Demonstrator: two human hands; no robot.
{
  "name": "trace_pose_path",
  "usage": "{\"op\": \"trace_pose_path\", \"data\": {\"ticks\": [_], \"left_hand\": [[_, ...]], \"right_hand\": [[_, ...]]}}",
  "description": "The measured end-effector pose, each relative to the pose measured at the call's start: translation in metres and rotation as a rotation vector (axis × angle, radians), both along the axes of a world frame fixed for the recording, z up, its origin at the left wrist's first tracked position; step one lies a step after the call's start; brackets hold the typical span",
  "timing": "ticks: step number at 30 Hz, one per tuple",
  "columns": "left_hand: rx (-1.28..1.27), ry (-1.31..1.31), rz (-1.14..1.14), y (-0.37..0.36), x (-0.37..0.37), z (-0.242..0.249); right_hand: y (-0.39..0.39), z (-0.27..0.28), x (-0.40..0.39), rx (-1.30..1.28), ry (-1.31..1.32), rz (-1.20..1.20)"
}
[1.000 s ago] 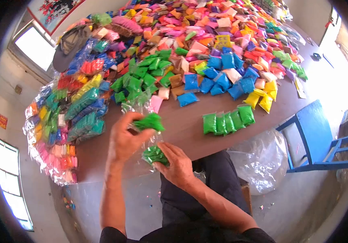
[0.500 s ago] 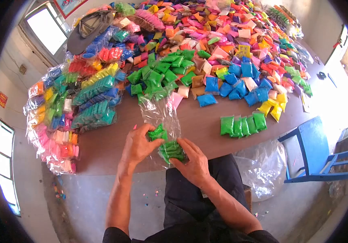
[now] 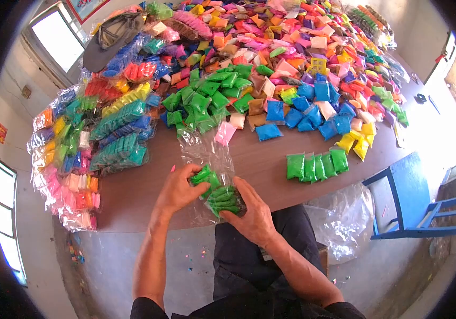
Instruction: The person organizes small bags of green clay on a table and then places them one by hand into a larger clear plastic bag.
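Observation:
At the table's near edge lies a long clear plastic bag (image 3: 205,150) with a row of small green packets (image 3: 222,200) in its lower end. My left hand (image 3: 177,190) pinches more green packets (image 3: 204,177) at the bag's left side; whether these are inside the film is hard to tell. On the other side, my right hand (image 3: 253,213) curls round the bagged row, thumb below and fingers along its right. Beyond the bag is a heap of loose green packets (image 3: 204,101). A neat row of green packets (image 3: 317,166) rests to the right.
Bagged packets in many colours (image 3: 119,151) are stacked along the left, with a dark sandal (image 3: 112,42) on top. A large heap of loose packets (image 3: 286,42) covers the back. Blue packets (image 3: 269,132) lie mid-table. A blue chair (image 3: 408,186) and plastic sheeting (image 3: 339,223) are at right.
The green packets in my left hand have tilted and shifted slightly toward the bagged row. Both hands stay at the bag, and the whole view has drifted a little.

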State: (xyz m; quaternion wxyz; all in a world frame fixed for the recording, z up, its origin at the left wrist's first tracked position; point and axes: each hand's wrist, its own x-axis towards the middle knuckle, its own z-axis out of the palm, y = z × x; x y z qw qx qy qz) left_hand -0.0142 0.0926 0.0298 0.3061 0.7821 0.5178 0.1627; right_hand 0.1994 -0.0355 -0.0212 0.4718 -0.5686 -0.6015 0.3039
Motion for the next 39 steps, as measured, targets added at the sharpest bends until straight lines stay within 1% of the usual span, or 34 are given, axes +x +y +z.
{"op": "trace_pose_path", "data": {"ticks": [1, 4, 7, 10, 13, 16, 19, 22, 28, 31, 34, 37, 39], "left_hand": [[0.035, 0.062, -0.006, -0.002, 0.000, 0.004], [0.018, 0.117, -0.073, -0.008, 0.004, 0.017], [-0.135, -0.084, -0.060, -0.011, 0.012, 0.028], [-0.095, -0.203, -0.157, -0.004, 0.011, 0.010], [-0.064, -0.250, -0.229, -0.004, 0.018, -0.004], [-0.104, -0.259, -0.164, -0.012, 0.024, 0.002], [-0.108, -0.317, -0.156, -0.010, 0.020, 0.002], [-0.181, -0.220, -0.150, -0.008, 0.021, -0.007], [-0.049, -0.301, -0.162, -0.010, 0.023, -0.020], [-0.031, -0.331, -0.149, -0.014, 0.025, -0.022], [-0.152, -0.343, -0.079, -0.018, 0.028, -0.014], [-0.144, -0.422, -0.110, -0.017, 0.026, -0.020], [-0.291, -0.474, -0.055, -0.019, 0.027, -0.016]], "right_hand": [[0.000, -0.001, 0.000, 0.002, -0.012, 0.004], [-0.001, 0.003, 0.001, -0.019, -0.011, 0.011], [-0.001, 0.009, 0.002, -0.027, -0.023, 0.010], [0.000, 0.007, 0.003, -0.028, 0.021, 0.016], [-0.001, 0.009, 0.004, -0.035, 0.021, 0.026], [0.000, 0.009, 0.004, -0.020, 0.031, 0.028], [-0.001, 0.007, 0.002, -0.005, -0.012, 0.033], [0.000, 0.008, 0.002, -0.009, 0.032, 0.040], [0.001, 0.003, 0.006, 0.047, 0.071, 0.055], [0.003, 0.016, 0.010, -0.060, 0.161, 0.057], [0.003, 0.020, 0.015, 0.033, -0.005, -0.015], [0.017, 0.008, 0.021, 0.055, 0.046, -0.030], [0.024, 0.010, 0.022, -0.025, 0.118, -0.011]]}}
